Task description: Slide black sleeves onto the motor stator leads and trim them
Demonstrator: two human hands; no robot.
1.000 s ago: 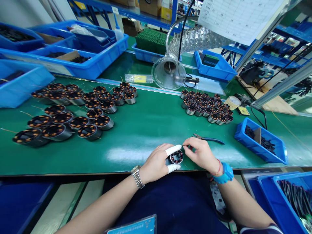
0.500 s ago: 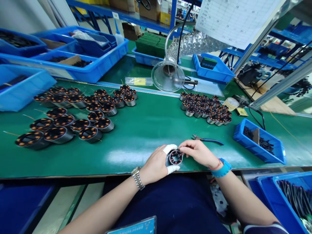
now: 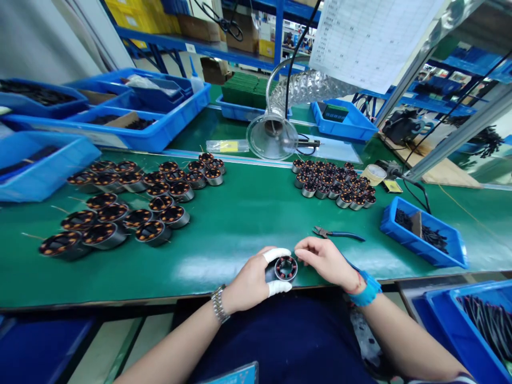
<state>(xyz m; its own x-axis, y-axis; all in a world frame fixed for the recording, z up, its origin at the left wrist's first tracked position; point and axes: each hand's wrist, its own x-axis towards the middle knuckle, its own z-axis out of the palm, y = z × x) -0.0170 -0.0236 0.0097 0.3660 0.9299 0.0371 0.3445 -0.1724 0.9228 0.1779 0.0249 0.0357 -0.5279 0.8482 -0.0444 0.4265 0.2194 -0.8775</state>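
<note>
Left hand (image 3: 248,281) — curled round metal ring (image 3: 279,269) | right hand (image 3: 325,260) — pinched closed, any contents indiscernible

So the white-capped forefinger (image 3: 278,254) of the left hand (image 3: 252,282) got pulled back a bit along the wound metal ring (image 3: 285,277), the right hand (image 3: 326,261) got bunched up tighter beside it, and the view's been tipped up, so more yellow bins (image 3: 138,16) are shown way beyond the ring.

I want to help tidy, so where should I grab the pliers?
Probably by the blue handle, from above and the right: the pliers lie on the table with their metal head pointing left, that handle stretching right, beyond the right hand.
</note>
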